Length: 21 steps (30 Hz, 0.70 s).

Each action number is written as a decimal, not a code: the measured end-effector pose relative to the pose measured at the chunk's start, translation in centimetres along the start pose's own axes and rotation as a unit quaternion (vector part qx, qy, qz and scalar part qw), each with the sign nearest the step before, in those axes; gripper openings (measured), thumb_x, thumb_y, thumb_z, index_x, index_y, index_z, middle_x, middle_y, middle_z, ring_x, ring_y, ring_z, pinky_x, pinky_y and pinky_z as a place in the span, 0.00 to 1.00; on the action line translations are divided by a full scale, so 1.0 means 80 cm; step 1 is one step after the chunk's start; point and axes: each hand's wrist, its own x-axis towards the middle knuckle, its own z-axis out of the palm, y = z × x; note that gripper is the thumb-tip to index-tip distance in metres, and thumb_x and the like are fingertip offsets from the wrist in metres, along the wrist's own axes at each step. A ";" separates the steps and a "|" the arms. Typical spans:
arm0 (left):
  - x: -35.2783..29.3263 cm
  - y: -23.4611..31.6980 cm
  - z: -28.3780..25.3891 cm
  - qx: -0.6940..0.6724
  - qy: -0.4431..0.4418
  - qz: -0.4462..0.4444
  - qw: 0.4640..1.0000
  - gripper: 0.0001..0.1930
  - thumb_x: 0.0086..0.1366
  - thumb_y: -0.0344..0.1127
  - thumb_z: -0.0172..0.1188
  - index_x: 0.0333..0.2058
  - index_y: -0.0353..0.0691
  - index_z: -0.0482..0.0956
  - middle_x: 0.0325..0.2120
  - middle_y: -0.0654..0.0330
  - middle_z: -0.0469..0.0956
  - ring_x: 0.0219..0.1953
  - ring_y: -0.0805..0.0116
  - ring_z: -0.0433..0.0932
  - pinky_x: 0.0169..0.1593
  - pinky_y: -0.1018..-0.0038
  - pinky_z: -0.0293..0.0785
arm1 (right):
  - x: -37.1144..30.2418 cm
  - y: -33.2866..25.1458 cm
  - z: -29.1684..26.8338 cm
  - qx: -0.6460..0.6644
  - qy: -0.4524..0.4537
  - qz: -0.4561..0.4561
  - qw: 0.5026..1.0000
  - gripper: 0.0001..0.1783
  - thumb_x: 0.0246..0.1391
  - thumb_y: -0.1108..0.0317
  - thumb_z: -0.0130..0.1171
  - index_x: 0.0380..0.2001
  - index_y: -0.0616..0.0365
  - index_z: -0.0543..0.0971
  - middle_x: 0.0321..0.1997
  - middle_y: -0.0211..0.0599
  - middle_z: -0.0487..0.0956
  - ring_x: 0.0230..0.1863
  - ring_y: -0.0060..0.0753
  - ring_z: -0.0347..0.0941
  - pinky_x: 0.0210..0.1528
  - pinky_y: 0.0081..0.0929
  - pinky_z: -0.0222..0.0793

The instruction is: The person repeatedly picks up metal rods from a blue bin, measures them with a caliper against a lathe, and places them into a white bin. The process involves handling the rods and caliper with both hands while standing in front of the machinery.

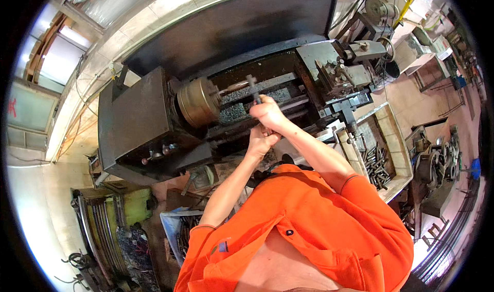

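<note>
My right hand (269, 113) is closed around a slim dark metal tool (255, 92) with a short crosspiece at its far end. That end is by the free tip of a metal rod (234, 87), which sticks out of the round lathe chuck (198, 103); whether they touch, I cannot tell. Just below and against my right hand, my left hand (261, 141) has its fingers curled closed. What they hold, if anything, is hidden. Beneath the hands and the rod, metal chips (232, 113) cover part of the lathe bed.
The dark headstock (135, 125) stands left of the chuck, its levers facing me. To the right is the tool post (337, 76) on its carriage. A tray (393, 132) of short metal rods sits at right, a blue-edged crate (172, 225) at lower left. A dark splash guard (231, 27) runs behind.
</note>
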 end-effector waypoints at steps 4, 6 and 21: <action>0.001 0.003 0.012 -0.020 0.008 0.026 0.999 0.13 0.40 0.28 0.62 0.27 0.35 0.70 0.26 0.65 0.71 0.29 0.79 0.69 0.30 0.81 0.65 | -0.003 0.000 -0.009 -0.022 0.035 -0.016 0.999 0.09 0.34 0.70 0.54 0.23 0.59 0.67 0.18 0.27 0.64 0.23 0.20 0.60 0.24 0.22 0.58; -0.008 0.011 0.009 -0.016 0.042 0.023 0.999 0.13 0.41 0.28 0.62 0.27 0.35 0.70 0.24 0.66 0.70 0.27 0.80 0.69 0.29 0.81 0.65 | -0.004 0.002 0.007 -0.028 0.023 -0.080 0.996 0.11 0.34 0.70 0.54 0.24 0.60 0.67 0.18 0.29 0.64 0.23 0.22 0.60 0.25 0.23 0.59; 0.022 -0.014 0.023 0.153 -0.071 0.102 0.980 0.24 0.34 0.38 0.67 0.32 0.35 0.69 0.24 0.62 0.71 0.28 0.74 0.71 0.33 0.76 0.69 | -0.023 0.031 -0.047 0.086 0.136 -0.069 0.985 0.06 0.35 0.73 0.51 0.21 0.56 0.66 0.19 0.26 0.65 0.20 0.20 0.58 0.22 0.21 0.56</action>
